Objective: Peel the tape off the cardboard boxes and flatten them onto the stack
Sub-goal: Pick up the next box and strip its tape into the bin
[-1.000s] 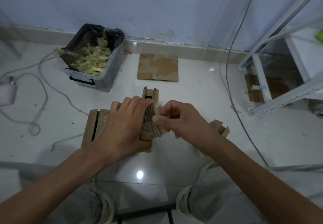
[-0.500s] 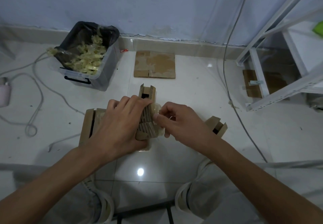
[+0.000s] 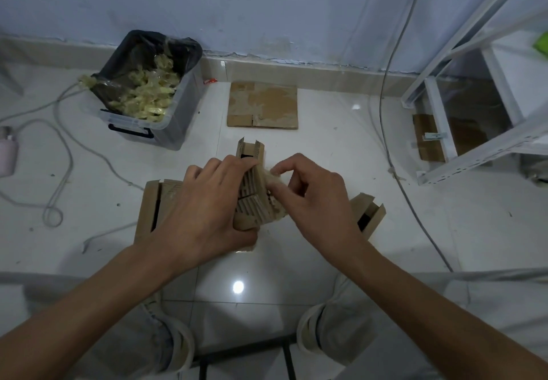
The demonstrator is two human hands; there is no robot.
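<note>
Box (image 3: 250, 193) long axis toward wall, hands (image 3: 204, 210) gripping

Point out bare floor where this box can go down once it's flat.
Bare tile lies between the flat cardboard and the white rack, crossed by a cable. Crowded around both hands: boxes lie at left and right; bin beyond.

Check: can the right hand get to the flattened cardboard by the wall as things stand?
Probably yes, once freed. The right hand is pinching tape on the box that the left hand grips. The flattened cardboard lies just beyond, with bare floor between and nothing blocking.
</note>
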